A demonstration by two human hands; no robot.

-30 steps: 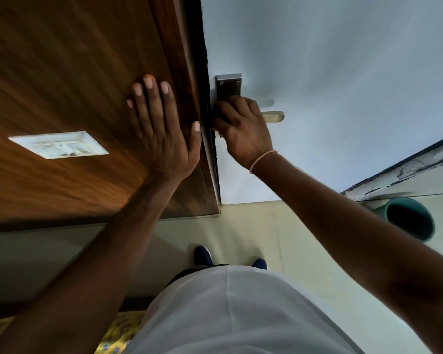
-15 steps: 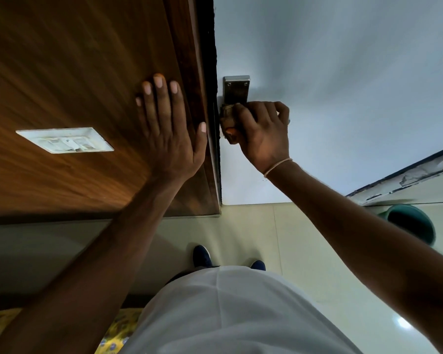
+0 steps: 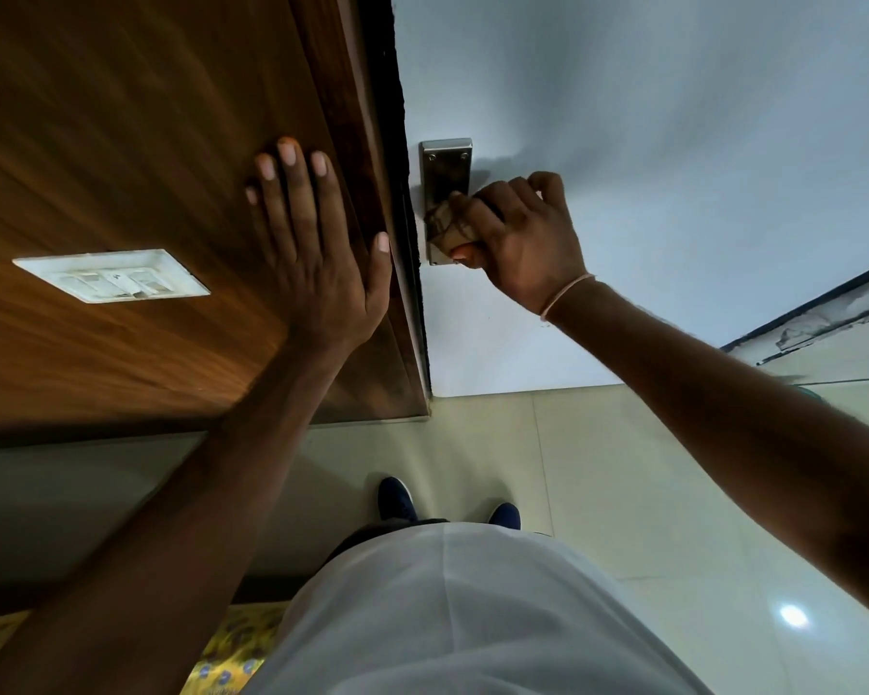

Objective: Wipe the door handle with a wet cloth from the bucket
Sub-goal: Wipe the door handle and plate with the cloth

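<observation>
The metal door handle plate (image 3: 445,165) is fixed to the white door, close to its left edge. My right hand (image 3: 523,238) is closed around the lever with a brownish cloth (image 3: 445,227) bunched under its fingers, pressed against the plate's lower half. The lever itself is hidden by that hand. My left hand (image 3: 317,253) lies flat with fingers spread on the brown wooden panel (image 3: 121,143) beside the door edge, holding nothing. The bucket is mostly hidden behind my right forearm.
A white switch plate (image 3: 111,274) is set in the wooden panel to the left. Pale floor tiles (image 3: 598,469) lie below, with my dark blue shoes (image 3: 397,499) near the door. A yellow patterned fabric (image 3: 237,659) shows at the bottom left.
My right hand slid right along the lever and now covers its end, with the cloth showing at the plate. The bucket has dropped behind my forearm. My left hand stays put.
</observation>
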